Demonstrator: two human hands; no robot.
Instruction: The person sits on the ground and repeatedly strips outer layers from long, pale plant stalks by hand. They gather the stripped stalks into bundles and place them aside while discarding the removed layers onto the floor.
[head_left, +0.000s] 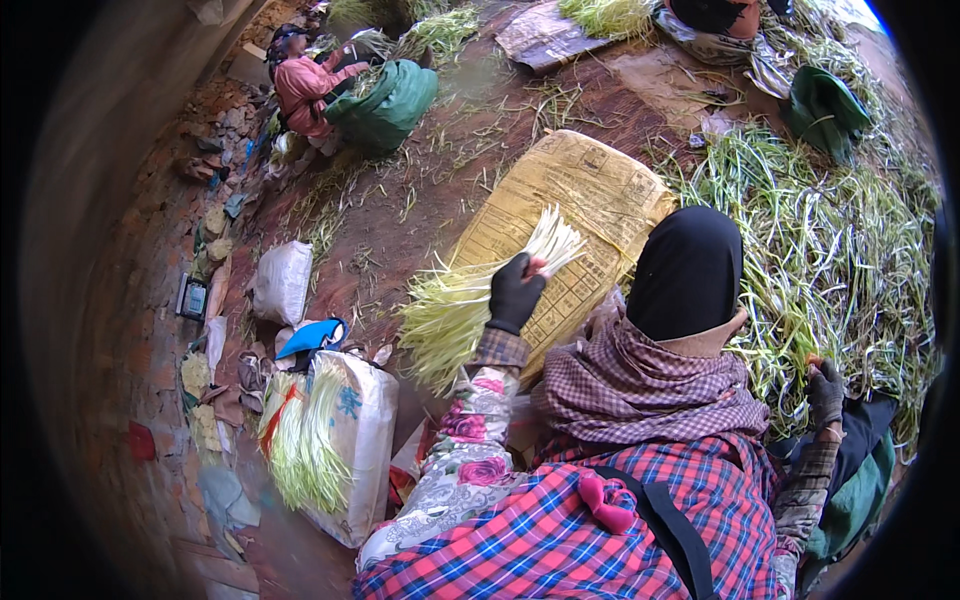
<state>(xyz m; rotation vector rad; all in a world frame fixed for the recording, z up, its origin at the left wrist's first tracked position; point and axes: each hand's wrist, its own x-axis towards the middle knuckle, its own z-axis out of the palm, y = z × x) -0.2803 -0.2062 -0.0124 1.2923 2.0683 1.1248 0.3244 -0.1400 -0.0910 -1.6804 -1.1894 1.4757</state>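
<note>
My left hand (517, 291), in a black glove with bare fingertips, is closed around a bunch of long, pale yellow-green leafy stalks (457, 307). The white stem ends point up and right, over a yellow printed sack (574, 191); the leaf ends fan out past the sack's left edge. My right hand (825, 388), in a dark grey glove, is at the lower edge of a large heap of loose green and white stalks (810, 255). Its fingertips touch or nearly touch some stalks; whether they grip any is unclear.
Pale bunches (319, 435), one with a red tie, lie on a white sack (375, 427) at lower left. Behind it stand another white sack (283, 281) and a digital scale (193, 297). A person in pink (304, 86) sits at upper left by a green sack (386, 105).
</note>
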